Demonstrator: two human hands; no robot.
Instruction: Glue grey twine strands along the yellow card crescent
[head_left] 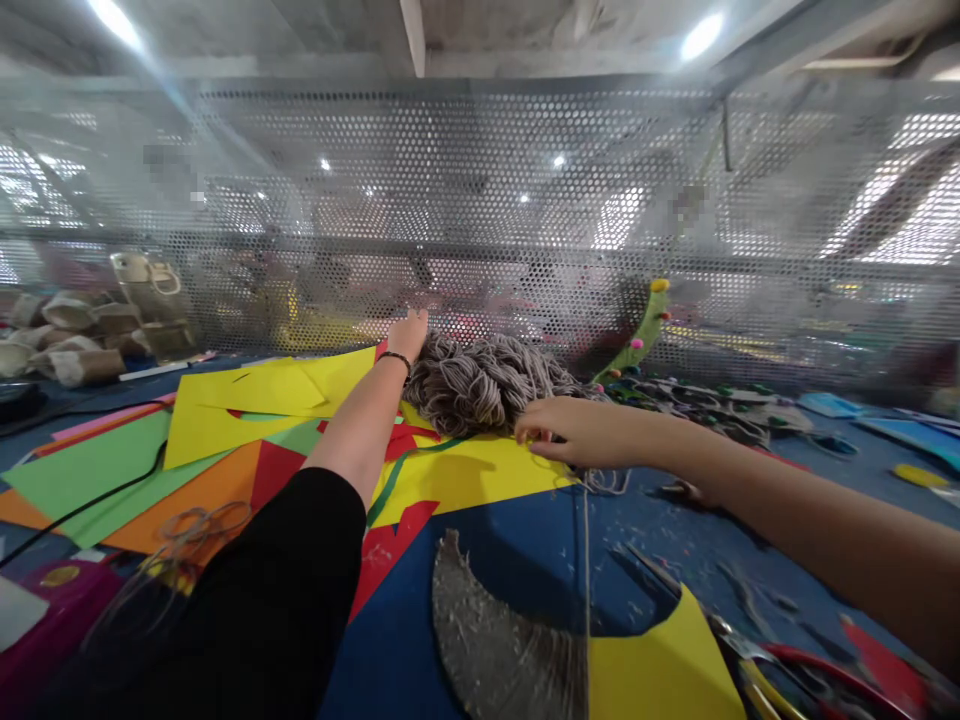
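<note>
A large heap of grey yarn (pixel 487 385) lies at the back of the blue table, partly on yellow sheets. My left hand (pixel 409 333) is at the heap's left end; its fingers are small and partly hidden, so their hold is unclear. At the heap's right front is my right hand (pixel 559 430), its fingers curled; whatever they may hold is hidden. A grey strand hangs from near my right hand down to a grey crescent-shaped piece (pixel 491 635) in front, which is covered with rows of yarn at its right part.
Coloured sheets (pixel 225 400) overlap on the left. Scissors (pixel 757 655) and a yellow cut piece (pixel 664 665) lie at the front right. A green curved decoration with pompoms (pixel 643 335) leans by the perforated metal screen (pixel 480 200). White rolls (pixel 71 310) are piled far left.
</note>
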